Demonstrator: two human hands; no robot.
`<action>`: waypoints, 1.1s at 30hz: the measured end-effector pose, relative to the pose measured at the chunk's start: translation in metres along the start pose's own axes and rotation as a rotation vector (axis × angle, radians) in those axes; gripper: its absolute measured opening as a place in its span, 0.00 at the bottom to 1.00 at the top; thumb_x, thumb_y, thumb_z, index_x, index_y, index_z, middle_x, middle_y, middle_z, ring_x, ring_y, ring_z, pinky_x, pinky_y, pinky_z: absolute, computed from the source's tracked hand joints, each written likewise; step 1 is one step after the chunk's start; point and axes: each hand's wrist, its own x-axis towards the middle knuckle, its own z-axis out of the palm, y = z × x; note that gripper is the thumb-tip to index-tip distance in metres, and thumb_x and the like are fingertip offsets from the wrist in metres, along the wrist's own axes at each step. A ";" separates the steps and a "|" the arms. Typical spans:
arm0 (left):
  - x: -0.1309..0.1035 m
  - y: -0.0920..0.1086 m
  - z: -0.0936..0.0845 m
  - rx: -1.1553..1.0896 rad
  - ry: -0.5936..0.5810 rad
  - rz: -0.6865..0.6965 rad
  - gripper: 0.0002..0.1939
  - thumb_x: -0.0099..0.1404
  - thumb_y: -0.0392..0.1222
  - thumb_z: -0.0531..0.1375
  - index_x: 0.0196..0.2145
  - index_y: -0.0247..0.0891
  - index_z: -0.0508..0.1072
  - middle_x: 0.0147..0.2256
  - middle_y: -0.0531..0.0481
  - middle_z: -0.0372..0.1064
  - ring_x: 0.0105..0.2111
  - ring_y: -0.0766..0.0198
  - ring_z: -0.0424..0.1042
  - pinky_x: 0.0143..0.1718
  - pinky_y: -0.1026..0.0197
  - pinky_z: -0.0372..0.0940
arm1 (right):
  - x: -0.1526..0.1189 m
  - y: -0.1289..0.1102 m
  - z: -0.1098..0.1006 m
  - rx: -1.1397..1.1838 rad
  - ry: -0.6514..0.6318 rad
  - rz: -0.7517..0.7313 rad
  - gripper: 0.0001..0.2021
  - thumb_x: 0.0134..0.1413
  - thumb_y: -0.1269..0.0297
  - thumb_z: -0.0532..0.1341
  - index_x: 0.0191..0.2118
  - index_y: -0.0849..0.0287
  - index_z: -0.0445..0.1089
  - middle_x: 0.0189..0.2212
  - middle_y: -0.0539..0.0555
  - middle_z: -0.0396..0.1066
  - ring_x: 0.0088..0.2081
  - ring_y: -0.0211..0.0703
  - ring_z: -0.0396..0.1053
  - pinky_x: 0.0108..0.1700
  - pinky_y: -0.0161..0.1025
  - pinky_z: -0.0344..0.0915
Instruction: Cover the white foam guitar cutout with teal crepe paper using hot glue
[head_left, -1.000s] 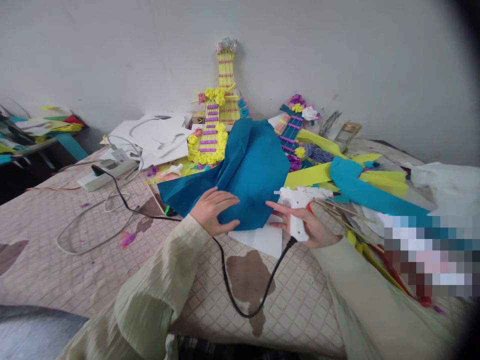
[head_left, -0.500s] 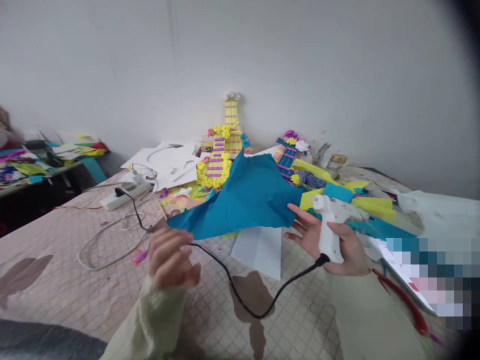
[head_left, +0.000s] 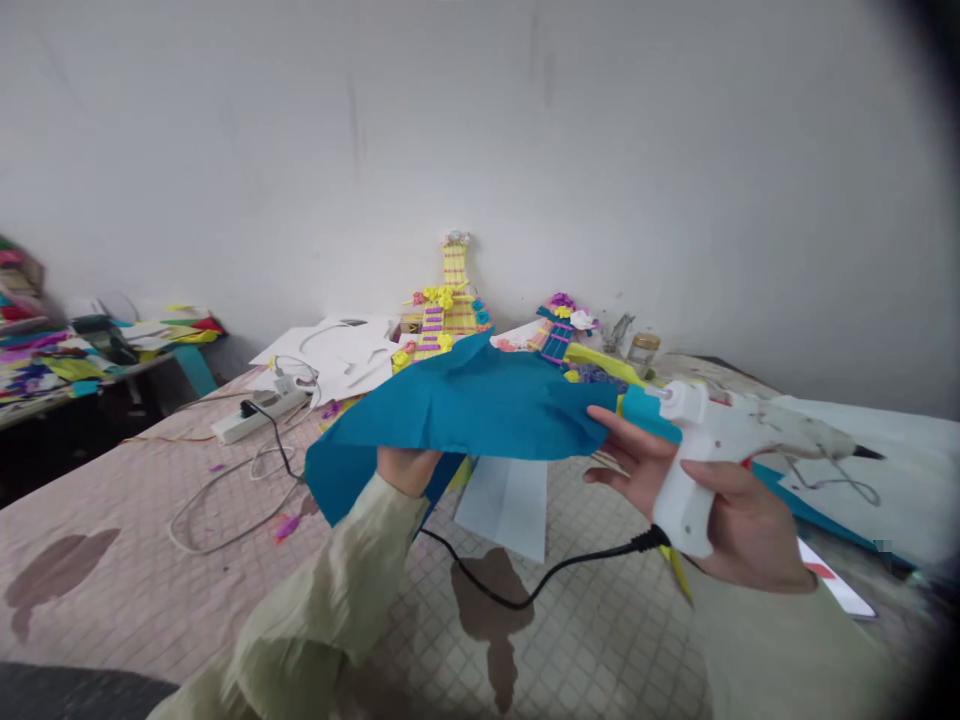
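A large sheet of blue crepe paper (head_left: 495, 405) is spread in the air above the table, its left part drooping. My left hand (head_left: 407, 468) reaches beneath it; only the back near the wrist shows, and its fingers are hidden by the paper. In my right hand (head_left: 742, 520) is a white hot glue gun (head_left: 694, 475), its handle against the palm and its dark nozzle pointing right. The fingertips of that hand meet the paper's right edge. From the handle's base a black cord (head_left: 517, 603) loops left across the table.
A white power strip (head_left: 259, 415) with plugs and cables lies at the left. Yellow woven crafts with flowers (head_left: 455, 268) lean by the wall, near white sheets (head_left: 352, 350) and a glass jar (head_left: 643, 352). A folded pale paper (head_left: 506, 505) lies below the blue sheet.
My left hand has moved right and forward, from beside the blue paper to underneath it. The glue gun has turned and come closer, its nozzle now showing at the right.
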 end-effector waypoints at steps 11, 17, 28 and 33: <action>0.073 0.055 -0.021 -0.106 -0.029 0.199 0.11 0.55 0.48 0.60 0.33 0.40 0.74 0.31 0.49 0.74 0.36 0.56 0.72 0.42 0.52 0.67 | -0.012 -0.054 0.009 -0.083 0.041 -0.096 0.27 0.43 0.50 0.52 0.53 0.46 0.62 0.50 0.54 0.65 0.56 0.56 0.55 0.52 0.53 0.58; 0.121 0.075 -0.037 -0.201 0.072 0.050 0.13 0.53 0.48 0.61 0.24 0.35 0.69 0.21 0.53 0.66 0.23 0.67 0.66 0.23 0.65 0.62 | -0.003 -0.079 0.019 -0.108 0.109 -0.263 0.26 0.45 0.57 0.52 0.54 0.44 0.59 0.52 0.50 0.64 0.55 0.53 0.57 0.49 0.51 0.60; 0.216 0.057 -0.066 -0.509 0.063 -0.361 0.12 0.62 0.38 0.48 0.26 0.30 0.65 0.21 0.57 0.57 0.22 0.77 0.64 0.28 0.70 0.57 | -0.013 -0.049 0.001 0.034 0.117 0.021 0.05 0.49 0.61 0.58 0.33 0.52 0.66 0.10 0.42 0.50 0.11 0.29 0.45 0.14 0.31 0.45; 0.260 0.046 -0.077 -0.483 0.290 -0.346 0.07 0.59 0.38 0.58 0.27 0.32 0.65 0.20 0.57 0.60 0.19 0.75 0.59 0.24 0.67 0.60 | -0.017 -0.019 -0.007 -0.052 0.113 0.226 0.12 0.54 0.53 0.55 0.28 0.56 0.60 0.11 0.42 0.51 0.13 0.29 0.47 0.17 0.30 0.46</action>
